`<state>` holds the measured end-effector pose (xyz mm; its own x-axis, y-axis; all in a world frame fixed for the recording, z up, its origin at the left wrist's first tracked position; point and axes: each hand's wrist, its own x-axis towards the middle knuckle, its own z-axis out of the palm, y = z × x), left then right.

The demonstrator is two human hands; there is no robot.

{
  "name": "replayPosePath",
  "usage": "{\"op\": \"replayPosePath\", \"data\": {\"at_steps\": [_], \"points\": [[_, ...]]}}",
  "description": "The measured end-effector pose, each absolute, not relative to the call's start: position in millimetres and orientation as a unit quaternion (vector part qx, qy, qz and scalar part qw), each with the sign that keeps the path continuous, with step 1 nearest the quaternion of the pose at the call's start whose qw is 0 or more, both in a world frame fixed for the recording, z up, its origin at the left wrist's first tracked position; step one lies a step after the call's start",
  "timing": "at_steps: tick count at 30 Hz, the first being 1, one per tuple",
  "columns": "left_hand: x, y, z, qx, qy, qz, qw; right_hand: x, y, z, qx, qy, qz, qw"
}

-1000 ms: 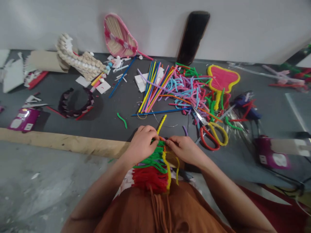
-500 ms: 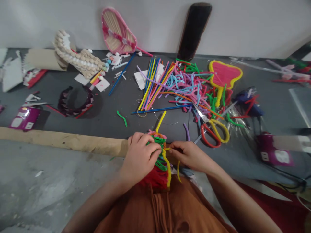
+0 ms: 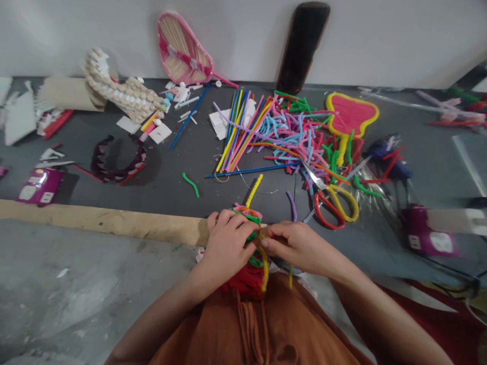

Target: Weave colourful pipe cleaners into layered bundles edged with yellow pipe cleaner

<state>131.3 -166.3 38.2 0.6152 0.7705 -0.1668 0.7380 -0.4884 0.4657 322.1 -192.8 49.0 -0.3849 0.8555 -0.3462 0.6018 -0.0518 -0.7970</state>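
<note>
At the table's front edge, a pipe cleaner craft in red, green, pink and orange lies against my lap, with a yellow wrapped stem sticking up at its far end. My left hand is closed over its left side and hides much of the green part. A yellow pipe cleaner hangs below my right hand, which pinches it at the craft's right edge. Yellow wrapping runs down that edge. The exact spot where the fingertips meet is partly hidden.
Beyond my hands lie scissors, a heap of cut pipe cleaners and a bundle of straight ones. A pink-yellow fan shape is at right, a dark headband at left. A phone leans on the wall.
My two hands have come closer together at the craft's right edge. The loose yellow end below my right hand has swung slightly right and hangs straighter.
</note>
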Motion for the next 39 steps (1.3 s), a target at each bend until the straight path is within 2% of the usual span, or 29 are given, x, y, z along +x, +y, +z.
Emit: {"op": "replayPosePath", "data": {"at_steps": [5, 9, 14, 20, 26, 31, 39], "points": [[136, -163, 42, 0.859, 0.429, 0.039, 0.277, 327, -182, 57, -0.488, -0.653, 0.548, 0.186], [136, -161, 43, 0.823, 0.468, 0.083, 0.312, 333, -183, 42, -0.518, -0.498, 0.644, 0.265], [131, -159, 41, 0.789, 0.481, 0.112, 0.365, 320, -195, 22, -0.505, -0.371, 0.735, 0.260], [129, -159, 45, 0.787, 0.478, 0.089, 0.380, 301, -201, 3, -0.520, -0.348, 0.720, 0.299], [128, -163, 42, 0.815, 0.476, 0.105, 0.312, 292, -200, 3, -0.555, -0.318, 0.684, 0.351], [119, -166, 40, 0.839, 0.443, 0.142, 0.283, 288, -214, 8, -0.544, -0.374, 0.654, 0.370], [113, -170, 36, 0.837, 0.454, 0.164, 0.256, 277, -226, 4, -0.530, -0.333, 0.673, 0.394]]}}
